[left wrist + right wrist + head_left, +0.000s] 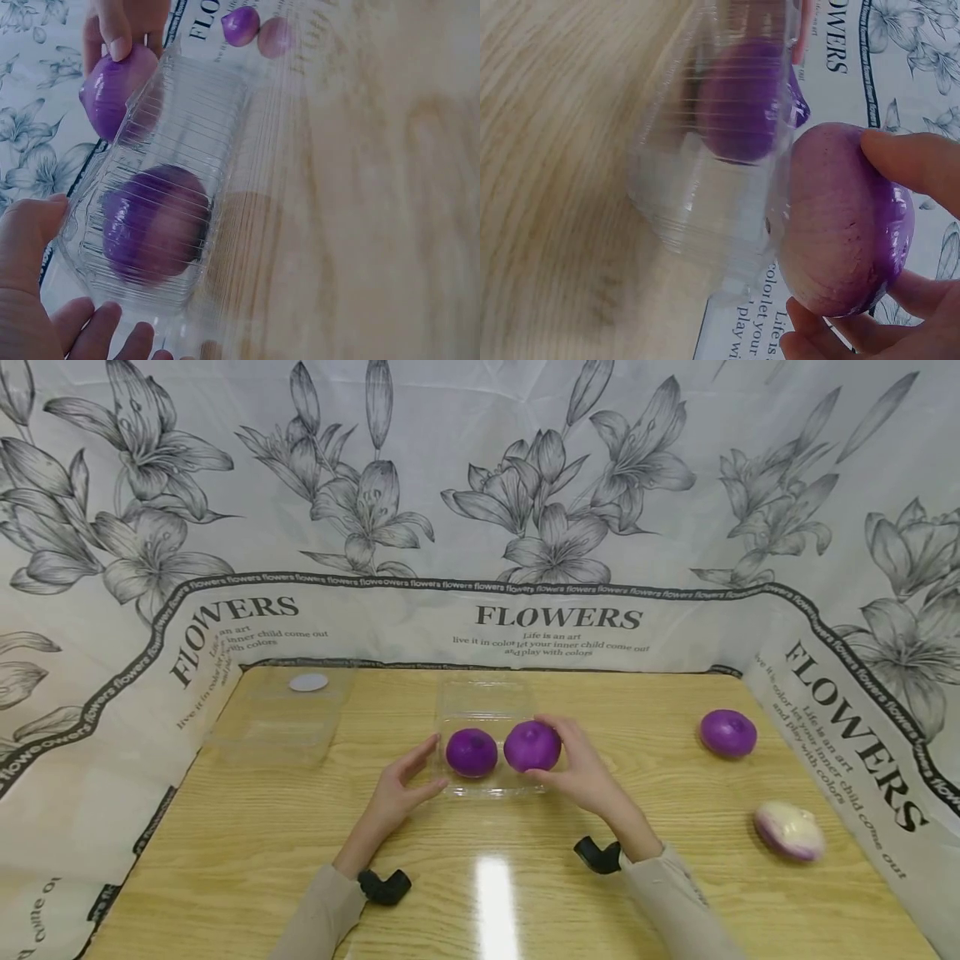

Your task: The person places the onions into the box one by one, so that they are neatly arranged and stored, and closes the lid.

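A clear plastic clamshell container (495, 792) lies with its lid (483, 696) folded back, away from me. One purple onion (471, 752) sits in its left half. My right hand (581, 768) grips a second purple onion (532, 746) between thumb and fingers, over the container's right half. In the right wrist view that held onion (840, 225) appears beside the container wall, tilted, its paler side showing. My left hand (401, 789) is at the container's left end, fingers spread and fairly straight. The left wrist view shows its thumb (37, 221) against the rim.
At the right of the wooden table (420, 877) lie a purple onion (728, 732) and, nearer me, a blurred pale-and-purple onion (790, 831). Another clear container (277, 731) stands back left, with a white oval (308, 682) on it. Flower-printed sheeting (397, 618) walls the back and sides.
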`<state>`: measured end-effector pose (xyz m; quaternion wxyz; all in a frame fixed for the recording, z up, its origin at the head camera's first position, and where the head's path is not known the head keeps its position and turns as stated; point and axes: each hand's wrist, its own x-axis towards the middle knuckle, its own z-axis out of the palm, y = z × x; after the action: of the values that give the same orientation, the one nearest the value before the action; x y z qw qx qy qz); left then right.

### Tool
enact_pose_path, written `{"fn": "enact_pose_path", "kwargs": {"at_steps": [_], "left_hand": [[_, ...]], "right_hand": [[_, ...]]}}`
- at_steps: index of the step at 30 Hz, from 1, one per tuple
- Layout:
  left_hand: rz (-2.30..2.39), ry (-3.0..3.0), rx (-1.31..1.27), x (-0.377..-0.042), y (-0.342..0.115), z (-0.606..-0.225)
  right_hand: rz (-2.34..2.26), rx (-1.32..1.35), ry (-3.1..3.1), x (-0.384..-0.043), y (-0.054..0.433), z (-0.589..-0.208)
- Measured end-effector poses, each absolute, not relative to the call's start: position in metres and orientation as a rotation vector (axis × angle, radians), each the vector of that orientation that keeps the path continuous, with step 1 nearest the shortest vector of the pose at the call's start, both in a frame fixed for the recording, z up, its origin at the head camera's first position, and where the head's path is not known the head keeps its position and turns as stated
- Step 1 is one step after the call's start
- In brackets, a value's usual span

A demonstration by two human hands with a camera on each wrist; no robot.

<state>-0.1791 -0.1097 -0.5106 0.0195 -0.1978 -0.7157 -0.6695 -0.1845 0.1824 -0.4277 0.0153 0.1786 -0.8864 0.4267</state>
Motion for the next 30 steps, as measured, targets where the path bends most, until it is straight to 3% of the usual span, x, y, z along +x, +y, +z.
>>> {"fn": "enact_pose_path", "kwargs": {"at_steps": [12,22,30], "left_hand": [[-2.061,-2.219,-0.6,-0.186,-0.112,-0.529],[-2.061,-2.215,-0.627,-0.176,-0.109,-0.507],[-2.061,-2.209,-0.613,-0.186,-0.111,-0.53]], "right_hand": [[1.19,0.621,-2.873,-0.187,0.172,-0.438],[0.959,0.781,-2.94,-0.187,0.171,-0.444],[0.826,0.857,-2.948,-0.188,0.171,-0.45]]}}
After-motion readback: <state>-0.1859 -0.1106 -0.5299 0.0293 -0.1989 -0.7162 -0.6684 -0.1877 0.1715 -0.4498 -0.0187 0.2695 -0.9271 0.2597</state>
